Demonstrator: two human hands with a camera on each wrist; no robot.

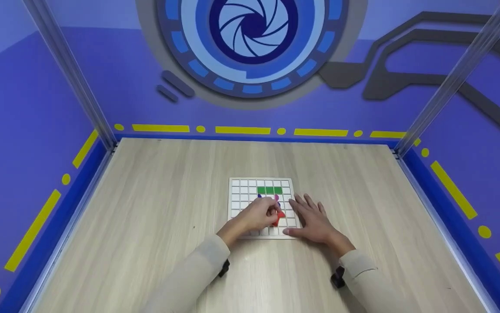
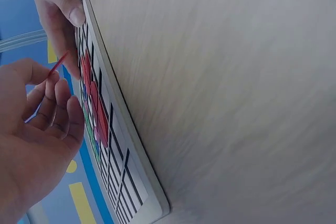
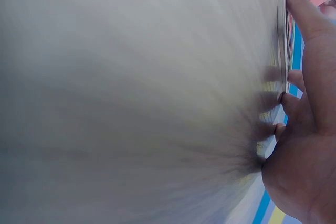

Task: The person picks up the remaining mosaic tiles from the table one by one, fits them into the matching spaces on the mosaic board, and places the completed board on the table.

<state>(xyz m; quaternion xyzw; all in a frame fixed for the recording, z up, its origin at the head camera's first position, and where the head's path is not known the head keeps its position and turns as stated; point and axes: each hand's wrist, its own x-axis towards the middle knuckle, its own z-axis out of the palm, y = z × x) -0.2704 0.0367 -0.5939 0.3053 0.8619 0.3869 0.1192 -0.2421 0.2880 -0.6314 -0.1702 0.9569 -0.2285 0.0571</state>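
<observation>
A white gridded board [image 1: 235, 195] in a pale frame lies on the wooden table. Between thumb and index finger, my left hand [image 1: 256, 215] pinches a thin red tile [image 2: 59, 62], held above the board. Its other fingers curl loosely. My right hand [image 1: 315, 221] is spread at the board's right side, thumb and fingertips at the frame. Red pieces [image 2: 100, 114] lie on the grid below the left hand. Farther up is a row of green squares [image 1: 269, 190]. A pink piece [image 1: 276, 198] and dark blue ones are partly hidden by the left hand.
The wooden table [image 1: 158, 208] extends around the board on all sides. Blue printed walls [image 1: 111, 78] with yellow dashes close off the back and both sides. Metal posts [image 1: 71, 74] stand at the back corners.
</observation>
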